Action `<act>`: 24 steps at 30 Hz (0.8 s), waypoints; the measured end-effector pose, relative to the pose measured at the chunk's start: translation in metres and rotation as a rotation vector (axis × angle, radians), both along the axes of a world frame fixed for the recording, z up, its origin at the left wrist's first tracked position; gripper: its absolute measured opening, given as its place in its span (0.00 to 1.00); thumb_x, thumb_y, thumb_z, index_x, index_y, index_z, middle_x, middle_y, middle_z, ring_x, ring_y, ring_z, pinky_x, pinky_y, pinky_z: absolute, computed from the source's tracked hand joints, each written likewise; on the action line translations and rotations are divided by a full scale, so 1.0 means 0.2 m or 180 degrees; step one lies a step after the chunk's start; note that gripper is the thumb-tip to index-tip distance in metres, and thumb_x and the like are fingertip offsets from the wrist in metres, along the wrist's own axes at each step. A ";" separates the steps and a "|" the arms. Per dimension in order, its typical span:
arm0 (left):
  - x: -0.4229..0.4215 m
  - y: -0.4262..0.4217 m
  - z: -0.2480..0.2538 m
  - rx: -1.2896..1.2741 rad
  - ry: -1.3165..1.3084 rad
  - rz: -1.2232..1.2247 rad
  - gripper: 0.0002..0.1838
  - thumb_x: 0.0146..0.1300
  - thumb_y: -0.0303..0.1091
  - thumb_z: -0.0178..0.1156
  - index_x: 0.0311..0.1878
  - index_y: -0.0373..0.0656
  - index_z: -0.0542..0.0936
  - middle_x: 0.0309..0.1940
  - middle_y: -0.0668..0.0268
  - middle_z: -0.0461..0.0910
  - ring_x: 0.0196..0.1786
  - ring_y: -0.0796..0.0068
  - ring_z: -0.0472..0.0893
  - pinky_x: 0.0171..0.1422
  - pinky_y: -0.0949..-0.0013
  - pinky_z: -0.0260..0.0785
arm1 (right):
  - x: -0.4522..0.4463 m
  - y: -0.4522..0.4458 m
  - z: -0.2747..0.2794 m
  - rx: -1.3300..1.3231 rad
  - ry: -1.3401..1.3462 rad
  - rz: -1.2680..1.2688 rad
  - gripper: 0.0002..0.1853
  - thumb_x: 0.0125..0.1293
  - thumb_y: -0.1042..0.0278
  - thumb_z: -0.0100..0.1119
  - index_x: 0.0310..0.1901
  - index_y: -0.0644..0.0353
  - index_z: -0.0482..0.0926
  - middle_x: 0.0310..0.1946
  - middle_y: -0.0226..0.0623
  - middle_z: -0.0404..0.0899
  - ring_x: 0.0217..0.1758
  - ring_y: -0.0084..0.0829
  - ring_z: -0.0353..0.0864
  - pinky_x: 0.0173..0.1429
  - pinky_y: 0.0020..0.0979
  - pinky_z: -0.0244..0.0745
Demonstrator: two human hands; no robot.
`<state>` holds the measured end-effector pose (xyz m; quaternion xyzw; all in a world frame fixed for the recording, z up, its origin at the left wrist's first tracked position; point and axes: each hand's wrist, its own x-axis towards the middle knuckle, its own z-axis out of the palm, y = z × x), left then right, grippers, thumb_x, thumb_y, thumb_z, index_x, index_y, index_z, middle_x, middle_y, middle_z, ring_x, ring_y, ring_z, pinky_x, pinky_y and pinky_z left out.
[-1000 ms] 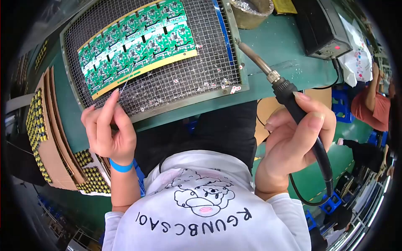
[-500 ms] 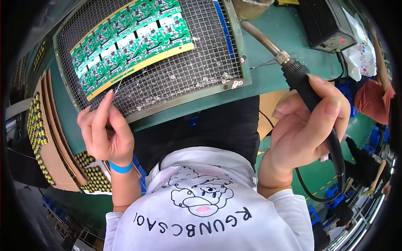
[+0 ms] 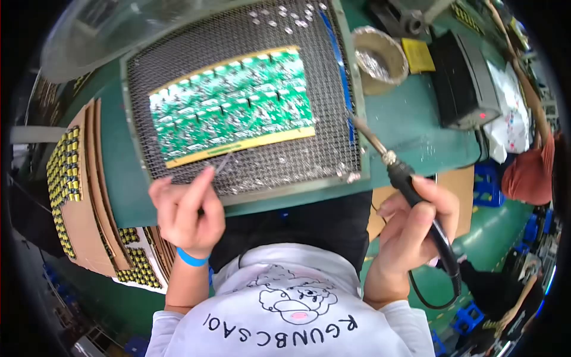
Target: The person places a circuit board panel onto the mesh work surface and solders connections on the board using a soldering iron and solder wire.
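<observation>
A thin strand of solder wire point(image 3: 223, 162) is pinched in my left hand point(image 3: 189, 213), its free end reaching up to the near yellow edge of the circuit board panel point(image 3: 235, 110). That green panel, crowded with small components, lies on a framed wire mesh point(image 3: 279, 191). My right hand point(image 3: 416, 235) grips a soldering iron point(image 3: 402, 177) by its black handle. The iron's tip points up and left, over the right side of the mesh frame and apart from the panel. Some blur hides the fine detail on the boards.
A round pot point(image 3: 380, 89) with a foil-like rim stands right of the mesh, near a yellow pad point(image 3: 418, 55) and a black box with a red light point(image 3: 464, 83). Cardboard sheets bearing yellow-black parts point(image 3: 71, 196) stand at left. Another person's sleeve point(image 3: 528, 177) shows at right.
The view has shifted, so the mesh and panel appear lower and further right. My right hand and the iron appear further left and lower; both hands keep their hold.
</observation>
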<state>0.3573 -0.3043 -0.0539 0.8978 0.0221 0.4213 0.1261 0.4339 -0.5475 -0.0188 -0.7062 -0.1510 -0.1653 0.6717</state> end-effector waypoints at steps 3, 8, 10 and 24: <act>0.00 0.01 0.01 -0.0041 0.0035 -0.0065 0.19 0.45 0.19 0.62 0.43 0.45 0.86 0.21 0.74 0.66 0.24 0.76 0.67 0.50 0.64 0.65 | -0.03 0.01 0.03 -0.0329 0.0039 0.0260 0.14 0.63 0.74 0.60 0.48 0.69 0.71 0.27 0.42 0.80 0.28 0.25 0.81 0.38 0.25 0.78; 0.00 0.01 0.03 -0.0066 0.0110 -0.0130 0.19 0.44 0.21 0.62 0.43 0.48 0.86 0.21 0.75 0.66 0.24 0.77 0.67 0.49 0.66 0.65 | -0.04 0.12 0.03 -0.0503 -0.0106 0.0195 0.10 0.61 0.73 0.64 0.41 0.67 0.76 0.20 0.39 0.82 0.23 0.21 0.81 0.30 0.20 0.75; 0.01 0.01 0.03 -0.0109 0.0104 -0.0159 0.19 0.44 0.21 0.63 0.43 0.48 0.86 0.20 0.75 0.66 0.24 0.77 0.67 0.49 0.66 0.65 | -0.04 0.15 0.02 -0.0583 -0.0182 0.0215 0.11 0.60 0.73 0.65 0.41 0.67 0.76 0.20 0.38 0.82 0.21 0.20 0.80 0.27 0.19 0.72; 0.02 0.02 0.09 -0.0468 0.0416 -0.0339 0.19 0.46 0.19 0.62 0.44 0.45 0.85 0.22 0.73 0.68 0.25 0.74 0.68 0.49 0.62 0.64 | -0.02 0.28 0.06 -0.0772 -0.0356 0.0059 0.09 0.61 0.73 0.64 0.39 0.69 0.77 0.18 0.35 0.80 0.18 0.19 0.77 0.24 0.19 0.70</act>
